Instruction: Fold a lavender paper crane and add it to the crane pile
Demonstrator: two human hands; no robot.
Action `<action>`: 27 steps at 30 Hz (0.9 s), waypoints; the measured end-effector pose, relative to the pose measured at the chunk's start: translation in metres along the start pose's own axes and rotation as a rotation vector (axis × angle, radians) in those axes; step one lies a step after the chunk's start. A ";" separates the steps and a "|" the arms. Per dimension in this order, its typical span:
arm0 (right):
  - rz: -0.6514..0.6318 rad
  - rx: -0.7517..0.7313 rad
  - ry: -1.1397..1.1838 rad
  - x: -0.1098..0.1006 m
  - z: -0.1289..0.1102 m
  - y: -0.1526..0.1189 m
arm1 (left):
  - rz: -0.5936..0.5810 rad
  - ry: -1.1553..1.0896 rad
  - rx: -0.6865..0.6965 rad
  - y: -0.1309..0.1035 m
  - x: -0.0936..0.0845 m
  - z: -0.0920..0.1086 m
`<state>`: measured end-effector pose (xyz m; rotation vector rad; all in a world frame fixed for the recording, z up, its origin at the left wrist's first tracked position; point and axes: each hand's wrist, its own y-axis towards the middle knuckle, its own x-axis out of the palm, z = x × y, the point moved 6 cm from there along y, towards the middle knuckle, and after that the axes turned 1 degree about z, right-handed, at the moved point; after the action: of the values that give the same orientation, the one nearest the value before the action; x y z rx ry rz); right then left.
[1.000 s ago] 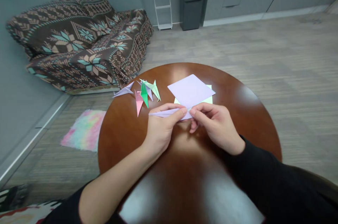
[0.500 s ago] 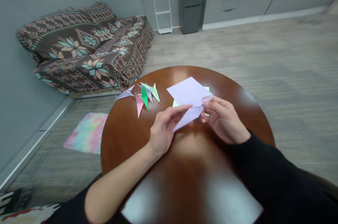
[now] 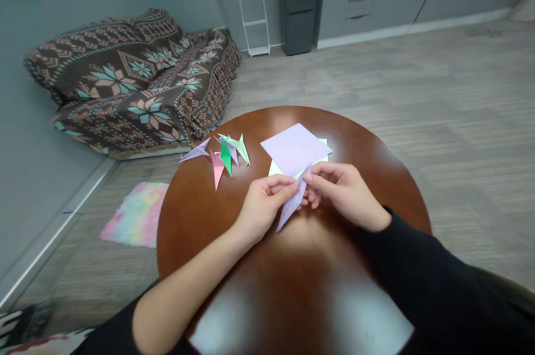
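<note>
A folded piece of lilac paper (image 3: 292, 205) is held between both hands over the middle of the round table, its narrow point slanting down to the left. My left hand (image 3: 267, 199) is closed on its left side, thumb on top. My right hand (image 3: 340, 190) pinches its upper right end. Just beyond the hands lies a flat lilac sheet (image 3: 296, 147) over a pale green sheet (image 3: 324, 157). Left of them are several folded paper figures: a pink one (image 3: 217, 166), a green one (image 3: 226, 157), a pale green one (image 3: 240, 146) and a lilac one (image 3: 197, 151).
The brown round table (image 3: 196, 232) fills the lower middle. Behind it on the left stands a sofa (image 3: 146, 82) under a patterned cover, with a fluffy multicoloured mat (image 3: 137, 213) on the floor. Grey cabinets (image 3: 388, 1) line the back right.
The folded lilac paper has turned to a steeper slant and looks narrower. My left thumb now presses on top of it, and my right hand has shifted slightly left and down.
</note>
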<state>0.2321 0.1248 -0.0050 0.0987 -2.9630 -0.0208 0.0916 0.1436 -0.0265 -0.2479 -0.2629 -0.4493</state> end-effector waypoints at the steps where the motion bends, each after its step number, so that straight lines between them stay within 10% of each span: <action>1: 0.038 -0.019 0.004 -0.002 0.000 0.000 | -0.003 -0.007 -0.002 0.000 -0.001 -0.001; 27: 0.041 -0.096 0.052 0.002 -0.002 -0.001 | -0.088 -0.221 -0.096 -0.002 0.009 0.004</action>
<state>0.2310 0.1236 -0.0030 0.0255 -2.9057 -0.1520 0.0978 0.1394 -0.0201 -0.3821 -0.4706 -0.5234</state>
